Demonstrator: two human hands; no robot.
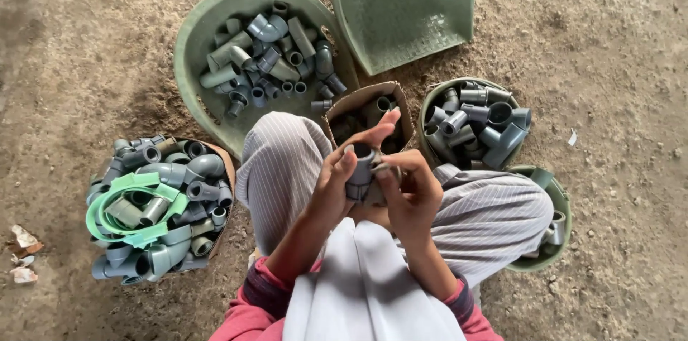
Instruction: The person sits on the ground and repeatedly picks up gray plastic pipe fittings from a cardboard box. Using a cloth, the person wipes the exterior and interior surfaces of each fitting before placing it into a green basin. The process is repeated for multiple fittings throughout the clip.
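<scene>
Left hand (337, 183) and right hand (410, 194) both clamped on one grey pipe fitting (358, 173), held upright over the lap between the knees, open end facing up; left fingers wrap its side with the thumb near the rim, right fingers press in from the other side on what looks like a smaller piece, too hidden to tell; person sits on the dirt floor (616, 61) in striped trousers and pink sleeves; just beyond the hands, a small cardboard box (365, 97) with a few fittings inside; behind it a large green basin (197, 40) holding a pile of grey elbows and straight couplers; beside that an empty green scoop-shaped bin (401, 11), tilted; to the right a round green bucket (428, 101) full of fittings, and another green tub (552, 251) mostly hidden under the right knee; to the left a box (228, 162) heaped with grey fittings, green plastic rings (118, 208) lying on top; scraps of paper (21, 251) on the floor at far left.
</scene>
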